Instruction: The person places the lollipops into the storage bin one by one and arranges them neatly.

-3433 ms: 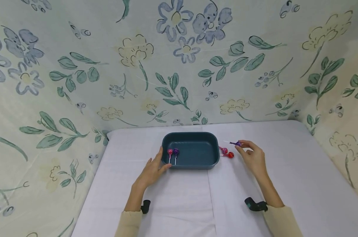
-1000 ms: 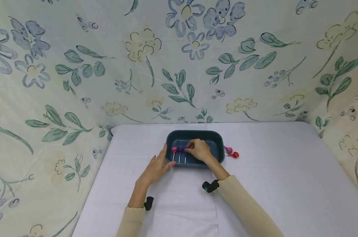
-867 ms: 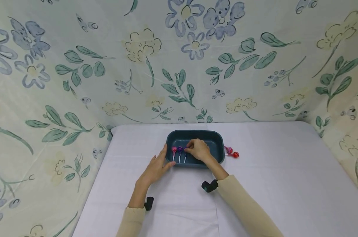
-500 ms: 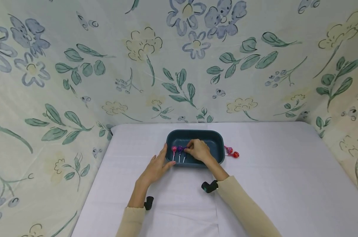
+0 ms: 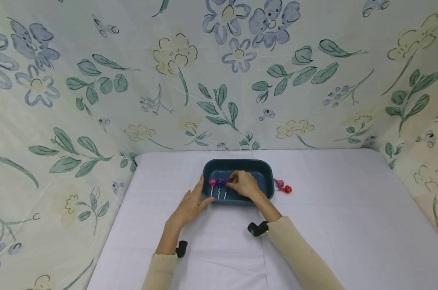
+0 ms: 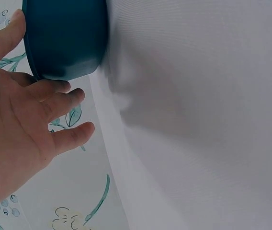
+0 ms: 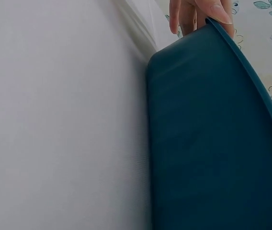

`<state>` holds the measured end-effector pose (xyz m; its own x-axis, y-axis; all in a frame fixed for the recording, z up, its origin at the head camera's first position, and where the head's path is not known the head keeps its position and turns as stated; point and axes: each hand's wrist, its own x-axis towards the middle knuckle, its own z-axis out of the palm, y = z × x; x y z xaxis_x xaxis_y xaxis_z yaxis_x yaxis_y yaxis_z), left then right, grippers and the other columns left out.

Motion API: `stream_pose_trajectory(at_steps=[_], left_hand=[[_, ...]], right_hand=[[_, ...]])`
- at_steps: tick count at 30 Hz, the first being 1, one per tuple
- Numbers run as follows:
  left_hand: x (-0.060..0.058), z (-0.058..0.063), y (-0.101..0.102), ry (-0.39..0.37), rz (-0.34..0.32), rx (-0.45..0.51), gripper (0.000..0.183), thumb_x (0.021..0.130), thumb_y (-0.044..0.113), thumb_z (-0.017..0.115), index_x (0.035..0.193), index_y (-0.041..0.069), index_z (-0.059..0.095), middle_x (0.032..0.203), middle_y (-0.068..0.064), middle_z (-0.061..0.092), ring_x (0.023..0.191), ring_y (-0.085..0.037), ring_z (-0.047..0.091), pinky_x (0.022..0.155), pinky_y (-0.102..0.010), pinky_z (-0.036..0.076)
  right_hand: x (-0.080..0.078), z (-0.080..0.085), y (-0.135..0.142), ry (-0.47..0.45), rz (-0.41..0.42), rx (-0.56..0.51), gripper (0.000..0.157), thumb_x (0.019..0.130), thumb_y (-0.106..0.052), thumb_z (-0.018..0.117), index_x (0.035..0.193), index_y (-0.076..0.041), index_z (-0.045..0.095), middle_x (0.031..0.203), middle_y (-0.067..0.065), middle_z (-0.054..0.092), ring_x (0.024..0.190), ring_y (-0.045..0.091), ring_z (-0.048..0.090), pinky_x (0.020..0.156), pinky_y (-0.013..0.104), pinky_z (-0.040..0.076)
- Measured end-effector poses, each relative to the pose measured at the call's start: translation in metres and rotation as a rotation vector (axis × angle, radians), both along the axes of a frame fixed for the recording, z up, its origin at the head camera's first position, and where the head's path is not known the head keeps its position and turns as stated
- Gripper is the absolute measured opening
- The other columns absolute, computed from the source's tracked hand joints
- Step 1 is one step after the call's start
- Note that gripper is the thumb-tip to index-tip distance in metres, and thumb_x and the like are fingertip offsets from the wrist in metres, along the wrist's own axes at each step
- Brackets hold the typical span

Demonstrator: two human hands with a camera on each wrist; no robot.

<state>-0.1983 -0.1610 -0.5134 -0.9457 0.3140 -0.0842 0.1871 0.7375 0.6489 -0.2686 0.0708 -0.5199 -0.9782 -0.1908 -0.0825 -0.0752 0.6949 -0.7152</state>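
Observation:
A dark teal tray (image 5: 255, 165) stands on the white cloth. Inside its left part lie a pink lollipop (image 5: 212, 183) and a purple lollipop (image 5: 220, 182) side by side, sticks toward the front. My right hand (image 5: 245, 184) reaches into the tray and pinches another purple lollipop (image 5: 225, 195) near its head, partly hidden by the fingertips; its white stick points frontward. My left hand (image 5: 190, 204) steadies the tray's left front corner, its thumb at the front rim. In the left wrist view the fingers of this hand (image 6: 26, 110) are spread and fairly straight against the tray's outside.
Just right of the tray, on the cloth, lie a pink lollipop (image 5: 279, 183) and a red lollipop (image 5: 288, 189). A floral curtain (image 5: 219, 100) hangs behind the table and along both sides. In the right wrist view, the tray's outer wall (image 7: 212, 134) fills much of the frame.
My right hand has carried the purple lollipop leftward from beyond the tray's right side into the tray, beside the other two. Over the last second it has barely moved. My left hand stays at the tray.

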Motion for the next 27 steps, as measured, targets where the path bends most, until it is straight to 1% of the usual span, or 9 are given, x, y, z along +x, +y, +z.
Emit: stream_pose_trajectory(at_steps=[4,6,10,12,15,18,21,24,27], left_hand=[[0.0,0.0,0.001,0.003,-0.002,-0.002,0.09,0.105,0.046,0.056,0.167,0.007,0.003,0.174,-0.013,0.012,0.161,-0.032,0.02,0.131,-0.06,0.011],[-0.001,0.0,0.002,0.001,-0.001,0.001,0.09,0.106,0.045,0.056,0.167,0.007,0.003,0.174,-0.013,0.012,0.161,-0.032,0.02,0.131,-0.061,0.011],[-0.001,0.0,0.002,-0.004,0.011,0.004,0.09,0.105,0.043,0.058,0.167,0.007,0.003,0.174,-0.013,0.013,0.161,-0.033,0.02,0.132,-0.06,0.01],[-0.001,0.0,0.002,-0.004,0.015,0.005,0.09,0.105,0.042,0.059,0.167,0.006,0.004,0.174,-0.015,0.013,0.161,-0.034,0.021,0.132,-0.06,0.01],[0.0,-0.001,0.002,0.002,0.012,0.004,0.089,0.105,0.041,0.059,0.166,0.005,0.005,0.173,-0.016,0.014,0.16,-0.036,0.022,0.131,-0.061,0.011],[0.001,-0.002,0.001,0.005,0.009,0.0,0.09,0.105,0.042,0.058,0.166,0.005,0.004,0.173,-0.016,0.013,0.16,-0.036,0.021,0.131,-0.062,0.011],[0.001,-0.003,0.001,0.002,0.015,-0.008,0.091,0.105,0.044,0.057,0.167,0.007,0.002,0.174,-0.014,0.012,0.16,-0.034,0.021,0.131,-0.06,0.011],[0.0,-0.002,0.001,0.005,0.016,-0.017,0.091,0.105,0.046,0.057,0.167,0.008,0.002,0.174,-0.014,0.012,0.16,-0.033,0.021,0.132,-0.059,0.011],[0.0,-0.001,0.002,0.002,0.014,-0.019,0.09,0.105,0.046,0.057,0.167,0.008,0.002,0.174,-0.014,0.012,0.161,-0.034,0.021,0.132,-0.059,0.011]], right_hand=[[0.0,0.0,0.001,0.003,0.007,-0.006,0.031,0.093,-0.024,0.08,0.115,-0.004,0.074,0.081,0.005,0.074,0.048,0.013,0.061,0.054,0.025,0.045],[0.002,0.0,0.004,0.013,0.013,-0.017,0.031,0.093,-0.024,0.079,0.116,-0.004,0.074,0.082,0.005,0.073,0.052,0.013,0.062,0.055,0.025,0.046],[0.007,0.005,0.012,0.08,0.022,-0.065,0.029,0.093,-0.022,0.078,0.116,-0.003,0.074,0.085,0.007,0.074,0.062,0.011,0.059,0.058,0.023,0.045],[0.01,0.01,0.019,0.123,0.017,-0.098,0.029,0.094,-0.022,0.078,0.116,-0.004,0.075,0.087,0.006,0.074,0.061,0.01,0.054,0.056,0.022,0.042],[0.016,0.02,0.035,0.177,-0.002,-0.157,0.03,0.095,-0.023,0.077,0.117,-0.003,0.074,0.089,0.008,0.073,0.051,0.008,0.045,0.048,0.021,0.035],[0.023,0.029,0.057,0.218,-0.057,-0.212,0.032,0.095,-0.023,0.077,0.119,-0.002,0.074,0.092,0.011,0.072,0.045,0.006,0.038,0.044,0.021,0.032],[0.031,0.034,0.084,0.255,-0.142,-0.266,0.034,0.096,-0.024,0.076,0.122,-0.003,0.073,0.096,0.014,0.071,0.044,0.003,0.039,0.043,0.021,0.034],[0.039,0.032,0.112,0.3,-0.251,-0.297,0.035,0.096,-0.023,0.076,0.126,-0.004,0.071,0.099,0.016,0.07,0.043,0.003,0.041,0.042,0.02,0.034],[0.048,0.022,0.138,0.318,-0.368,-0.261,0.038,0.096,-0.023,0.077,0.129,-0.006,0.069,0.102,0.017,0.07,0.044,0.005,0.042,0.042,0.02,0.034]])
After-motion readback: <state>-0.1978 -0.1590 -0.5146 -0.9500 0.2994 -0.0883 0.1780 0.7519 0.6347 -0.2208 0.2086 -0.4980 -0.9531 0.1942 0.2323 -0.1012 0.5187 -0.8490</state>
